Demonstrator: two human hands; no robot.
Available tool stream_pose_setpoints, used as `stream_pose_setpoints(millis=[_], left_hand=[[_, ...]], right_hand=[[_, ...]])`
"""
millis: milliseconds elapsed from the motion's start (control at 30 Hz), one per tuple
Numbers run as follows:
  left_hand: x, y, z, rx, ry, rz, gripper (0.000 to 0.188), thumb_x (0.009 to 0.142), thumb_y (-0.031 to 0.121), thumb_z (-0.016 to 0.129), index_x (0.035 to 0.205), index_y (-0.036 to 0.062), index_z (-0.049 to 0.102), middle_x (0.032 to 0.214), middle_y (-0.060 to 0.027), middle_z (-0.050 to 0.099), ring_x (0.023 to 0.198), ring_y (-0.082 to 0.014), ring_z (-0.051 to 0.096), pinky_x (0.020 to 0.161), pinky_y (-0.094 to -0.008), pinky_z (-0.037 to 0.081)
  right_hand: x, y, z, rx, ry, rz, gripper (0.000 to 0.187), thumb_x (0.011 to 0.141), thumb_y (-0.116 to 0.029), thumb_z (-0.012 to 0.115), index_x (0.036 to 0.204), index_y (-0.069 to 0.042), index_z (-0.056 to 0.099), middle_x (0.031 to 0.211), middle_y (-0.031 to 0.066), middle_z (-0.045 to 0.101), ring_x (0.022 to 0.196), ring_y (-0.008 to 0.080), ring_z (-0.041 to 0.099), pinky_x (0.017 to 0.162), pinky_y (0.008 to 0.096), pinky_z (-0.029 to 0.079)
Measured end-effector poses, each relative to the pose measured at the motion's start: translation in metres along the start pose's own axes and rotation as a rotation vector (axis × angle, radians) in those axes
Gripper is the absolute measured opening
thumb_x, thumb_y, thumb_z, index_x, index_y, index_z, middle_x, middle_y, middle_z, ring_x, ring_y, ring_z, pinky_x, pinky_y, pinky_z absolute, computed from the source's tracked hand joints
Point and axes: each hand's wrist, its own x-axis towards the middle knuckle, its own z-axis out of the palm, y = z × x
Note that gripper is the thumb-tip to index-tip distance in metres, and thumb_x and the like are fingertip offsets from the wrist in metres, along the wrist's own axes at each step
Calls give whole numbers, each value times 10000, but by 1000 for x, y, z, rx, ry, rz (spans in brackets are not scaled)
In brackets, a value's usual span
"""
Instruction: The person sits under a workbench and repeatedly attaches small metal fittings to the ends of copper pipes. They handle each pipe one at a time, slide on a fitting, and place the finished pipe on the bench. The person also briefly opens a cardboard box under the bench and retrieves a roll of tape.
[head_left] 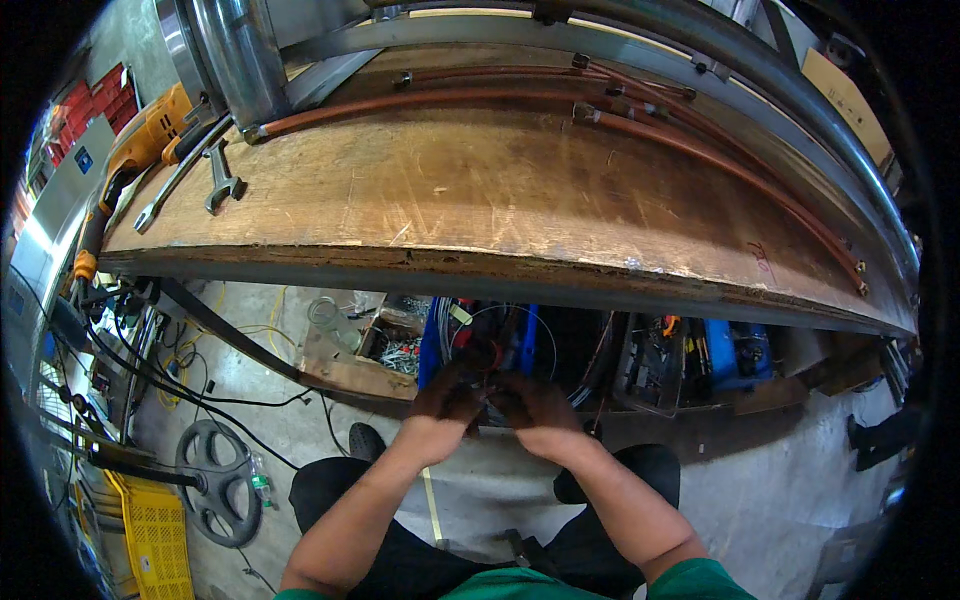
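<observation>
Below the front edge of the wooden bench [480, 200], both hands meet over the blue crate [436, 345]: left hand [445, 400] and right hand [530, 403] each close a narrow grip on thin wire [490, 390], best kept taut and untangled

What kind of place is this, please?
Probably a workshop or factory floor: a scratched wooden workbench with wrenches and an orange power drill, and open boxes of tools and screws on the concrete floor.

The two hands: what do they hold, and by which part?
Left hand and right hand meet on thin wires near their lower ends; the exact grip cannot be told.
</observation>
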Motion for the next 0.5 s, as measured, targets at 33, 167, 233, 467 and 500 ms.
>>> stream_pose_setpoints(millis=[33, 167, 233, 467, 500], left_hand=[[-2, -5, 0, 14, -8, 100, 489, 814, 167, 705, 1257, 73, 520, 1059, -124, 646, 864, -219, 619, 789, -319, 502], [-3, 2, 5, 191, 37, 372, 346, 780, 66, 699, 1113, 51, 605, 971, -102, 667, 795, -213, 640, 721, -307, 513], [-2, 7, 3, 260, 70, 379, 295, 783, 60, 693, 1070, 54, 625, 969, -104, 668, 810, -210, 647, 720, -312, 513], [-3, 3, -1, 176, 75, 366, 249, 821, 27, 662, 1068, 34, 632, 937, -94, 674, 836, -195, 653, 729, -306, 516], [-4, 0, -1, 99, 66, 337, 239, 833, 30, 659, 1070, 39, 631, 912, -78, 664, 775, -169, 635, 679, -293, 504]], right_hand=[[0, -2, -1, -10, -5, 5, 266, 919, -206, 572, 1144, -69, 606, 1042, 194, 657, 966, 361, 638, 823, 416, 494], [-4, 3, -3, 18, 49, -2, 249, 912, -153, 569, 1139, -57, 605, 1014, 184, 666, 948, 344, 650, 817, 398, 500], [-4, 8, 0, 53, 80, -7, 244, 904, -119, 569, 1136, -51, 605, 1012, 175, 671, 950, 313, 657, 818, 377, 503], [-1, 10, -2, 100, 120, -124, 241, 892, -108, 597, 1121, -37, 623, 1001, 157, 682, 939, 248, 672, 809, 328, 513], [0, 6, -4, 110, 116, -128, 232, 891, -117, 604, 1107, -37, 633, 994, 157, 683, 933, 253, 673, 806, 330, 513]])
